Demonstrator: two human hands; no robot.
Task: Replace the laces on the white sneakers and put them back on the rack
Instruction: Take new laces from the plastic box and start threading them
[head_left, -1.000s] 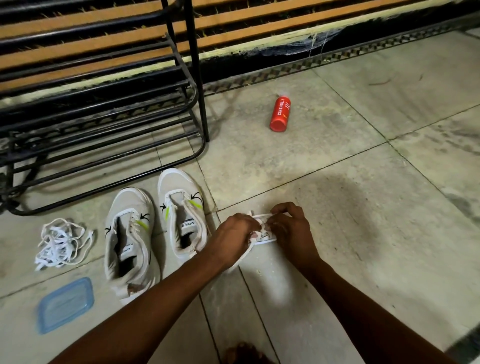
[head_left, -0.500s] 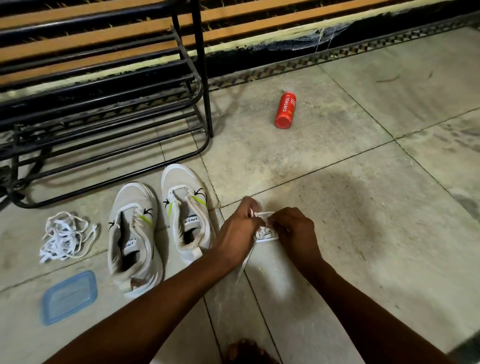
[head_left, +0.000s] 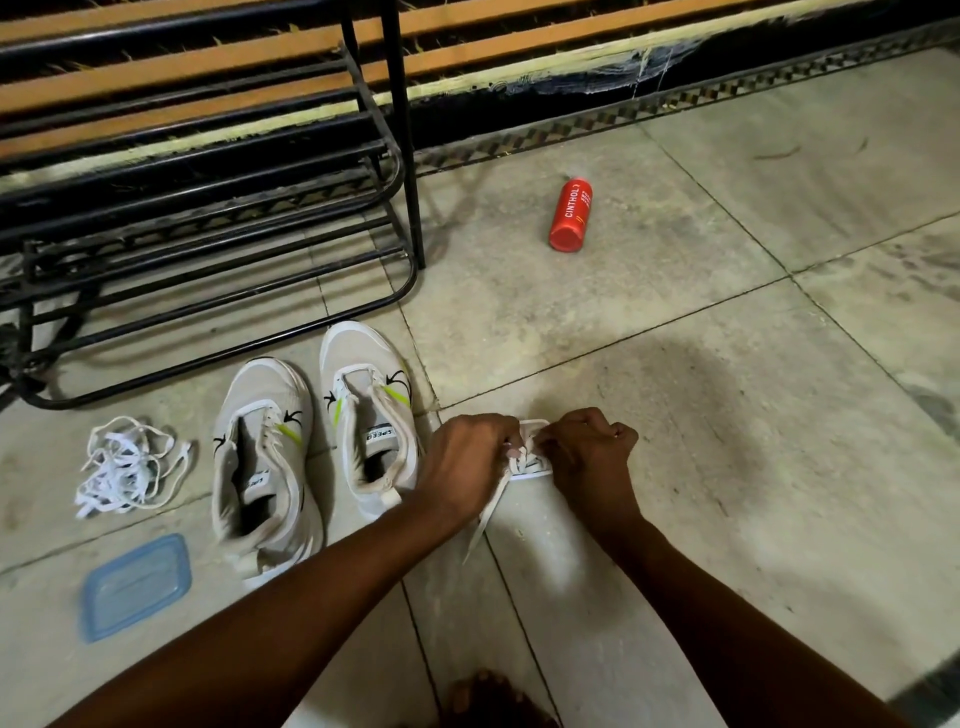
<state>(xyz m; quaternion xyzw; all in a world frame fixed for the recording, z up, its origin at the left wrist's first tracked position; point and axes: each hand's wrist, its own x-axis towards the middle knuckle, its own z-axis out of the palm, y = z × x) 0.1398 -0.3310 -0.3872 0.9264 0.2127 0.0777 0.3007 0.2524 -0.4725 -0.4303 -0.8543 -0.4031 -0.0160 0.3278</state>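
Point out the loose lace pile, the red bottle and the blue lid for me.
loose lace pile (head_left: 124, 467): head view, middle of the tangle.
red bottle (head_left: 570, 215): head view, middle of its lying body.
blue lid (head_left: 136, 587): head view, centre of its flat top.

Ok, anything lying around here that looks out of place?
The red Cinthol can lies tipped on its side on the floor, right of the shoe rack. A blue container lid sits without its box.

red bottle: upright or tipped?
Tipped. The red cylindrical Cinthol bottle lies on its side on the tiled floor, label lettering running along its length.
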